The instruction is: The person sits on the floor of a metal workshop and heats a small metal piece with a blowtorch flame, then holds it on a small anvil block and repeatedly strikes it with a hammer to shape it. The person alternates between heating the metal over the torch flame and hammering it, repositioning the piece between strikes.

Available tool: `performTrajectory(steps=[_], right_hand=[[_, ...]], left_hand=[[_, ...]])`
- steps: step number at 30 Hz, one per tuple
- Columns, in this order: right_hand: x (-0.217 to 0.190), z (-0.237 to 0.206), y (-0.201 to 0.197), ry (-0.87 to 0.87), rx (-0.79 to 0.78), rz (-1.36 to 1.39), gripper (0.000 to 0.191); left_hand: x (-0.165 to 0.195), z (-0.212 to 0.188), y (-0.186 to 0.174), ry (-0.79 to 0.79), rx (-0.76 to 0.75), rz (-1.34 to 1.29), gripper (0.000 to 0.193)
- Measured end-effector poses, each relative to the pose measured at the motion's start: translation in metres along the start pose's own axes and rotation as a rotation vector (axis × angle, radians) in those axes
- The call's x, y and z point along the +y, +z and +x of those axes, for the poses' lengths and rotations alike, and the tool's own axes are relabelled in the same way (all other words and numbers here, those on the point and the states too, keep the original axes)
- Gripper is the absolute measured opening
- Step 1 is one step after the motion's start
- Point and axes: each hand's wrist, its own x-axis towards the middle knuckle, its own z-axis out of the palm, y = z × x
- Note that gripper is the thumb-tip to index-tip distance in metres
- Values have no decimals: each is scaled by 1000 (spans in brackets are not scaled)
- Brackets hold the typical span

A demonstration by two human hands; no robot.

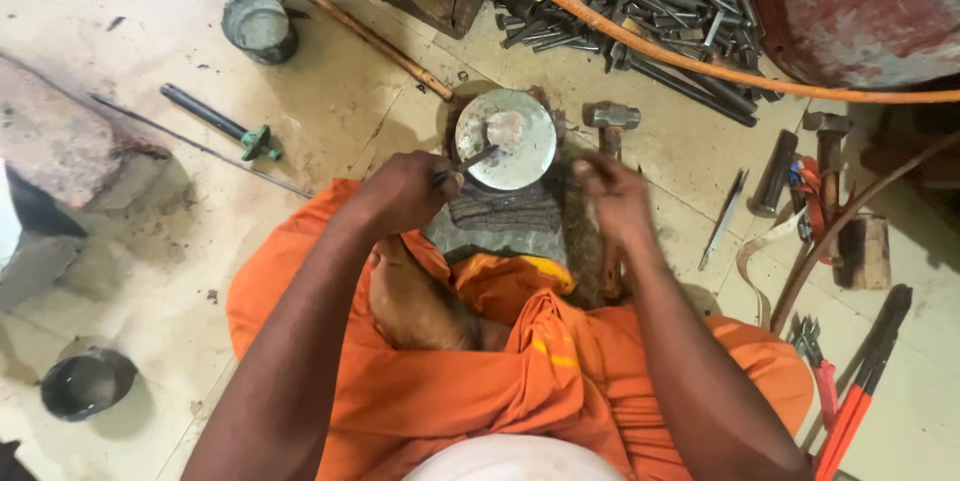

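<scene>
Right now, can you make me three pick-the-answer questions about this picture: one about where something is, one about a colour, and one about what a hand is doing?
1. Where does the round metal disc lie?
A. on the floor in front of the person
B. on a shelf
C. inside the dark bowl

2. What colour is the person's cloth?
A. blue
B. orange
C. green

3. What is the left hand doing?
A. lying open and flat
B. holding a thin metal rod against the disc
C. lifting the hammer

Answers: 1 A, the disc sits on the floor between both hands. 2 B, the wrapped cloth is plainly orange. 3 B, the fingers are closed round the rod, whose tip reaches the disc.
</scene>
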Motion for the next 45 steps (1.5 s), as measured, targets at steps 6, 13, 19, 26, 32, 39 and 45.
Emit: performTrajectory(steps=[6, 13, 19, 26, 32, 39, 45], right_hand=[[33, -14, -16, -101, 177, -586, 79], [30, -1, -15, 321, -248, 796, 26], [18, -17, -16, 346, -215, 740, 17], [12, -14, -12, 418, -173, 722, 16], [9, -32, -10, 196, 17, 655, 28], [-171, -93, -97, -493, 335, 713, 22], [-258, -97, -163, -903, 297, 605, 20]], left_hand=[[14, 14, 29, 19, 82, 183, 38], [35, 13, 46, -102, 111, 175, 45], [45, 9, 41, -160, 52, 161, 46], [59, 13, 40, -238, -8, 115, 49], [50, 12, 53, -212, 45, 84, 41], [9, -21, -1, -16, 658, -193, 42], [22, -36, -82, -137, 682, -121, 38]])
